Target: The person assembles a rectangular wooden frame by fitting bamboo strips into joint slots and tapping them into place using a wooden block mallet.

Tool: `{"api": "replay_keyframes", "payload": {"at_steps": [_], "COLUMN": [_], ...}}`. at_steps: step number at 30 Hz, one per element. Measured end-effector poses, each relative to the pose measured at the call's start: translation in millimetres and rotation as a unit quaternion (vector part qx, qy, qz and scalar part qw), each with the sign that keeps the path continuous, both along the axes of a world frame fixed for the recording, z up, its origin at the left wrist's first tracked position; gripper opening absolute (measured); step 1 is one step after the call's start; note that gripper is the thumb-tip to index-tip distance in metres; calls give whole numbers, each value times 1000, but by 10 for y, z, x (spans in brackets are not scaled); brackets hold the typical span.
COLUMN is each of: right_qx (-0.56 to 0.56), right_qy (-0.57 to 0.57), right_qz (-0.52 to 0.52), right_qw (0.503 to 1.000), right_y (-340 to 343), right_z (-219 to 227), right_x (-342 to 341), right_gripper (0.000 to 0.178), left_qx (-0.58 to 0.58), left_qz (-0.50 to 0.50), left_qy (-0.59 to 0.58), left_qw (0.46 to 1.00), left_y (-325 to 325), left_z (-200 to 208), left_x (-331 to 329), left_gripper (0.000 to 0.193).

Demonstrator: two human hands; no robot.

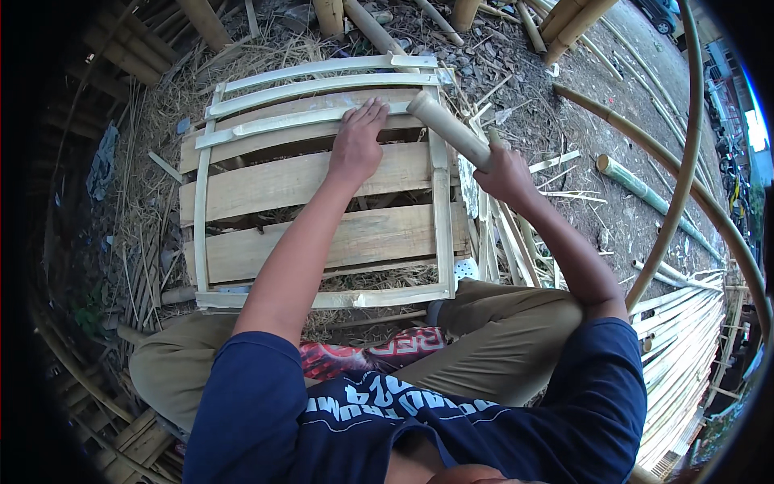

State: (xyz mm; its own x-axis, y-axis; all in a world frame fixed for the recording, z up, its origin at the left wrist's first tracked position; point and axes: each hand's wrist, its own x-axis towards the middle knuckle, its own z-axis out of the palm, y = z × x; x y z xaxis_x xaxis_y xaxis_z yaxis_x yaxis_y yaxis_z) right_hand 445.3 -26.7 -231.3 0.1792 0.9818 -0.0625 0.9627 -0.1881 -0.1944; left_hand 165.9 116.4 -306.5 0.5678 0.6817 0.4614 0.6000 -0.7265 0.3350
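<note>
A rectangular frame (pixel 444 202) of pale split-bamboo strips lies in front of my legs, on top of wide wooden planks (pixel 322 181). Several bamboo slats cross its far part. My left hand (pixel 359 145) lies on the nearest of these, a pale slat (pixel 274 127), with its fingers stretched over it and slightly apart. In my right hand (pixel 506 173) is a short, thick bamboo stick (pixel 451 131), gripped round its near end. The stick slants up to the left, and its far end is over the slat's right end, at the frame's side strip. Whether it touches cannot be told.
Loose split strips (pixel 508 234) are heaped right of the planks. A green bamboo pole (pixel 657 202) lies on the ground farther right, with curved poles (pixel 693 129) near it. Many pale strips (pixel 681 347) are stacked at lower right. Bamboo posts (pixel 329 16) stand at the far side.
</note>
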Motion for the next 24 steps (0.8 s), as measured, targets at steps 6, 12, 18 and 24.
{"api": "replay_keyframes", "payload": {"at_steps": [6,12,18,24], "right_qx": [52,182,-10,100], "right_qy": [102,142,49,86], "right_qz": [-99,-101,-75,-133], "right_qw": [989,968,996,982], "right_y": [46,-24,-5,-391], "right_z": [174,550,370,1620], "right_x": [155,-95,-34,-104], "right_gripper": [39,35,43,45], "left_qx": [-8,-6,37,-49], "left_qz": [-9,11,-1,11], "left_qy": [-4,25,15,-104], "left_qw": [1000,1000,999,993], "left_y": [7,-43,-15,122], "left_z": [-7,3,-9,92], "left_x": [66,-48,30,25], "left_gripper": [62,62,62,45]}}
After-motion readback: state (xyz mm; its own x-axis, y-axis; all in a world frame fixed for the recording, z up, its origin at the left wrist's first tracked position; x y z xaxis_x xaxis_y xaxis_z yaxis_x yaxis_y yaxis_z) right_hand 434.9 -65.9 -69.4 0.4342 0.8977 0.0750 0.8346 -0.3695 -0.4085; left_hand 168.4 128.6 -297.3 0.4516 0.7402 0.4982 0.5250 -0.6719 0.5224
